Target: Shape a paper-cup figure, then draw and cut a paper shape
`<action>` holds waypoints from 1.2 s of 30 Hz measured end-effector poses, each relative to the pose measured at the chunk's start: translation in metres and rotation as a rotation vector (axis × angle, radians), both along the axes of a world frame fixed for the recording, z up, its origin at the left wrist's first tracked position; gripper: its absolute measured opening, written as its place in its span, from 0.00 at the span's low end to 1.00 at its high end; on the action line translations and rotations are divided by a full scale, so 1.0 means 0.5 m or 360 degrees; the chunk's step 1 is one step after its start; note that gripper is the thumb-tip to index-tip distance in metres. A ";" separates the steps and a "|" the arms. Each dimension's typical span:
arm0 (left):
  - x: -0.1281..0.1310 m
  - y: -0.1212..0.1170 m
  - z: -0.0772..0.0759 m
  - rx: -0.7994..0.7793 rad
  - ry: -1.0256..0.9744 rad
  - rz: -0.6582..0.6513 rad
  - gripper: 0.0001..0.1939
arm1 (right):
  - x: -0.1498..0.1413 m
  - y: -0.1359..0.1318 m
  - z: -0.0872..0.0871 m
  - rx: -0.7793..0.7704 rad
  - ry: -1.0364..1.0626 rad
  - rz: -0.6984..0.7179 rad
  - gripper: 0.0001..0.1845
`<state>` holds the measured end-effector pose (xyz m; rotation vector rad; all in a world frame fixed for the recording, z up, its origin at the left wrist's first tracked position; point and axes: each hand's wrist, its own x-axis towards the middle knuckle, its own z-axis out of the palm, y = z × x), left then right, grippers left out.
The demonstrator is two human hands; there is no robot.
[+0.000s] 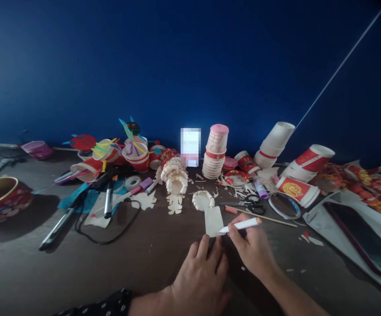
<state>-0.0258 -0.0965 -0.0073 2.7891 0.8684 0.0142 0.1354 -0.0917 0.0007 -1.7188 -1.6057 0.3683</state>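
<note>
In my right hand [251, 243] is a white marker pen [244, 224] with an orange end, held between thumb and fingers. Its tip points left and meets the lower right edge of a pale paper piece [214, 219]. My left hand [205, 267] lies on the table just below that paper, fingers stretched forward, the fingertips at its lower edge. Joined to or touching the paper's top is a round piece with a beaded-looking white rim [203, 200]. Left of it lies a similar paper figure [175, 202] with curled white rolls around its head.
Scissors [254, 203], a thin wooden stick [269, 217], a purple glue stick [260, 188] and a tape ring [284, 205] lie to the right. Stacked paper cups [215, 153] stand behind. A phone [364, 237] rests far right, a red tape roll [4, 199] far left.
</note>
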 end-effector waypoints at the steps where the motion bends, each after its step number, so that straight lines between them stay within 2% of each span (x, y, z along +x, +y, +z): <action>1: 0.000 0.000 -0.001 0.0004 -0.0004 -0.0002 0.30 | 0.000 0.000 0.000 -0.0005 -0.0005 0.0000 0.09; 13: -0.001 0.001 -0.002 0.0008 0.0003 -0.0019 0.31 | 0.002 0.000 0.001 -0.0017 -0.0029 0.0027 0.09; 36: -0.002 -0.001 -0.007 0.0057 -0.0034 -0.0012 0.31 | 0.001 0.000 0.007 -0.0078 -0.0031 -0.0163 0.09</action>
